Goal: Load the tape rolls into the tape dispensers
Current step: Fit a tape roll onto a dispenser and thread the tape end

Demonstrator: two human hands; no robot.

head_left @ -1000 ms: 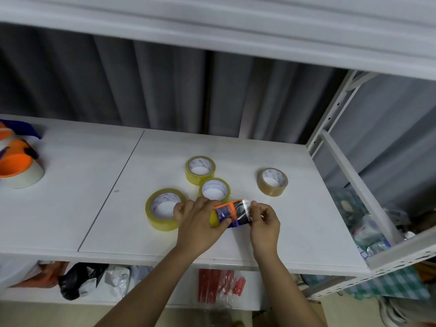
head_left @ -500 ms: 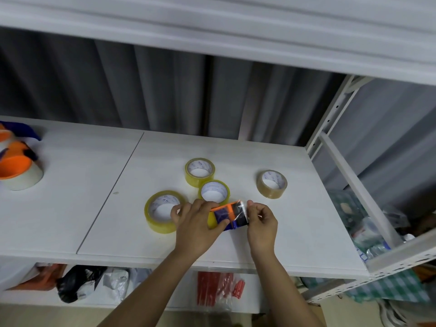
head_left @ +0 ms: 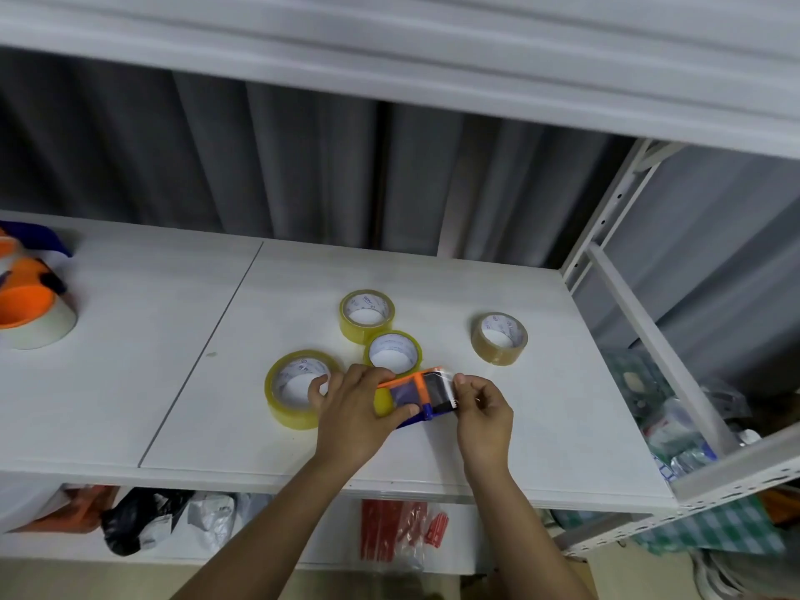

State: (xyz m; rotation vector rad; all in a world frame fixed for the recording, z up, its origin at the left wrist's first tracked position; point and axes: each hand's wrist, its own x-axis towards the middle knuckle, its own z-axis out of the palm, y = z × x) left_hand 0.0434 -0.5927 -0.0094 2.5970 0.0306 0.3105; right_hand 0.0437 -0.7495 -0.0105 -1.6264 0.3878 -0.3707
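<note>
An orange and blue tape dispenser (head_left: 417, 396) with a yellow roll in it lies on the white shelf (head_left: 541, 426) near the front edge. My left hand (head_left: 359, 413) grips its left part, covering most of the roll. My right hand (head_left: 480, 409) pinches the clear tape end at the dispenser's right side. Three yellow tape rolls lie flat behind: a large one (head_left: 298, 387) at the left, one (head_left: 394, 352) just behind the dispenser, one (head_left: 367, 313) farther back. A brown roll (head_left: 499, 337) lies to the right.
Another orange and blue dispenser (head_left: 30, 305) with a pale roll sits at the shelf's far left edge. A white rack frame (head_left: 627, 313) borders the right side, with bags behind it. A grey curtain hangs at the back. Bags lie on the shelf below.
My right hand has drawn the tape end slightly to the right of the dispenser. My left hand keeps its grip in the same place.
</note>
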